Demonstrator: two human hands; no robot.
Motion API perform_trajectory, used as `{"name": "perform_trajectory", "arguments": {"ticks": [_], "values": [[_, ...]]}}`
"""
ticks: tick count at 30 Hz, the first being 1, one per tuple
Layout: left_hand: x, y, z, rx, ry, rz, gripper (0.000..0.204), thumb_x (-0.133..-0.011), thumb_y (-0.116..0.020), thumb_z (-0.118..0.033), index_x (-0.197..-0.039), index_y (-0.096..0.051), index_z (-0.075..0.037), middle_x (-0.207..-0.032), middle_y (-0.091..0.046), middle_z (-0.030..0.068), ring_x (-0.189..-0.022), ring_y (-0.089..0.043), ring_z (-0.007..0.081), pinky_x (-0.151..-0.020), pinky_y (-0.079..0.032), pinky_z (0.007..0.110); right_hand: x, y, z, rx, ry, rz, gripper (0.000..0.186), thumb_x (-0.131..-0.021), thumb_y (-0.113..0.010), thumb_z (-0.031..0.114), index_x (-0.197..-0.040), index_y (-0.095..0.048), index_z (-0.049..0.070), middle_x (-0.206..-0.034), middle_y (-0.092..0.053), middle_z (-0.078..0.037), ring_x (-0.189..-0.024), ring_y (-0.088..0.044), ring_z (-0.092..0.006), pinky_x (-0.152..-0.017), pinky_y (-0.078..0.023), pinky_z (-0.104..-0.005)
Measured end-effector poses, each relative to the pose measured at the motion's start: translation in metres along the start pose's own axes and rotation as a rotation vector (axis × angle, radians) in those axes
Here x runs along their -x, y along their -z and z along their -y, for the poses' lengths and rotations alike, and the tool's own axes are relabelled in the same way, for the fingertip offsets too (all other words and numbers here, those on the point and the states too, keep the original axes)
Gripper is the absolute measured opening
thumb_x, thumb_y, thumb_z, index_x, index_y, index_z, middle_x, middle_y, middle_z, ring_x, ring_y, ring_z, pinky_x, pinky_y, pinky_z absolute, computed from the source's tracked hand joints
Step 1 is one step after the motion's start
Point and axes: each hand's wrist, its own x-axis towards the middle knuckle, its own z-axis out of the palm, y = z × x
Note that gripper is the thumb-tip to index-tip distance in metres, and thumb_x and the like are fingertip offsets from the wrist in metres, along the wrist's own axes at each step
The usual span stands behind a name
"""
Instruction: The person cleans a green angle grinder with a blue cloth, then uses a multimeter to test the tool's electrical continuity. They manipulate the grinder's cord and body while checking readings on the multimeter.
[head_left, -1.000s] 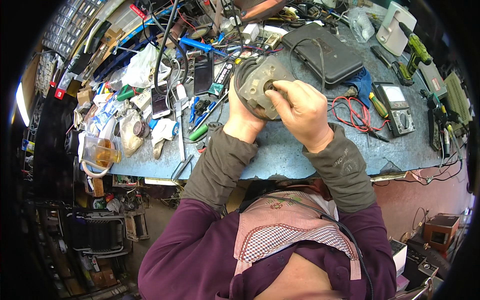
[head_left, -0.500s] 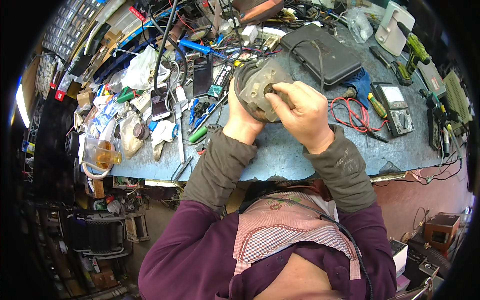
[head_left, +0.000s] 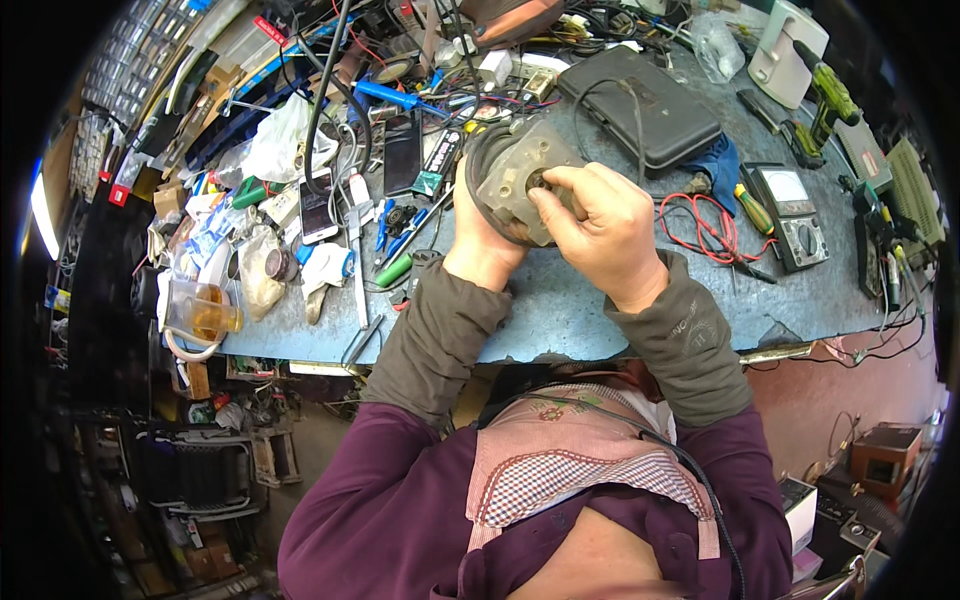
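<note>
My left hand (head_left: 478,238) grips a round grey-brown device (head_left: 510,190) from its left and underside, with black cord coiled around it and a translucent plastic plate on its face. The fingers of my right hand (head_left: 602,225) are curled, thumb and forefinger pinched at the round hole in the middle of that plate; what lies between their tips is too small to make out. Beyond the device lie a green-labelled black pack (head_left: 438,160) and a black hard case (head_left: 640,105). A multimeter (head_left: 786,215) with red leads (head_left: 700,215) sits to the right.
The blue bench (head_left: 560,320) carries a yellow screwdriver (head_left: 752,208), green drill (head_left: 833,100), phones (head_left: 318,205), calipers (head_left: 358,270), tweezers (head_left: 362,338), a cup of amber liquid (head_left: 203,310) and a heap of bags, tools and cables at left and back. Boxes (head_left: 885,460) stand below right.
The device and both hands have shifted very slightly leftward and the plate's angle has changed a little. My right thumb and forefinger stay at the central hole.
</note>
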Motion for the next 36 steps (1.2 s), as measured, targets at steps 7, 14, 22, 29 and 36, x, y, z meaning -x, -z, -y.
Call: {"name": "perform_trajectory", "arguments": {"ticks": [7, 14, 22, 29, 36], "values": [[0.0, -0.001, 0.002, -0.025, -0.02, -0.041, 0.038, -0.119, -0.041, -0.032, -0.134, -0.068, -0.009, -0.124, -0.076, 0.0098, -0.114, -0.073, 0.0263, -0.103, -0.061, 0.042, 0.001, -0.004, -0.005, -0.037, 0.042, 0.009, 0.013, -0.09, -0.083, 0.006, -0.103, -0.078, 0.004, -0.087, -0.074, -0.013, -0.078, -0.073, -0.0346, -0.069, -0.058, -0.0428], [-0.001, -0.001, 0.0, -0.022, 0.01, -0.055, 0.039, -0.119, -0.042, -0.033, -0.135, -0.068, -0.009, -0.126, -0.077, 0.0094, -0.115, -0.074, 0.0266, -0.103, -0.061, 0.042, 0.004, -0.003, -0.003, 0.045, 0.025, -0.019, 0.015, -0.091, -0.082, 0.005, -0.106, -0.077, 0.003, -0.088, -0.073, -0.013, -0.079, -0.073, -0.0363, -0.071, -0.058, -0.0444], [-0.003, -0.015, 0.001, -0.057, 0.006, -0.215, 0.058, -0.116, -0.046, -0.057, -0.139, -0.072, -0.011, -0.135, -0.079, 0.0079, -0.119, -0.077, 0.0271, -0.101, -0.063, 0.043, -0.001, 0.001, -0.006, -0.142, -0.067, -0.005, 0.017, -0.092, -0.081, -0.004, -0.109, -0.079, -0.003, -0.082, -0.068, -0.01, -0.067, -0.063, -0.018, -0.062, -0.048, -0.0317], [0.008, -0.034, 0.005, -0.198, 0.059, -0.271, 0.064, -0.118, -0.044, -0.064, -0.146, -0.066, -0.011, -0.139, -0.076, 0.0096, -0.125, -0.075, 0.0248, -0.105, -0.062, 0.048, 0.016, 0.008, -0.025, -0.216, -0.295, -0.086, 0.015, -0.095, -0.084, 0.002, -0.108, -0.079, -0.004, -0.089, -0.076, -0.009, -0.073, -0.07, -0.0127, -0.066, -0.055, -0.0286], [0.008, -0.023, 0.008, -0.201, 0.033, -0.255, 0.06, -0.119, -0.05, -0.056, -0.149, -0.064, -0.007, -0.143, -0.074, 0.0109, -0.127, -0.073, 0.0259, -0.111, -0.06, 0.049, 0.029, -0.001, -0.032, -0.289, -0.49, -0.088, 0.014, -0.099, -0.082, 0.004, -0.109, -0.078, -0.006, -0.092, -0.08, -0.009, -0.076, -0.072, -0.01, -0.069, -0.057, -0.0274]]}}
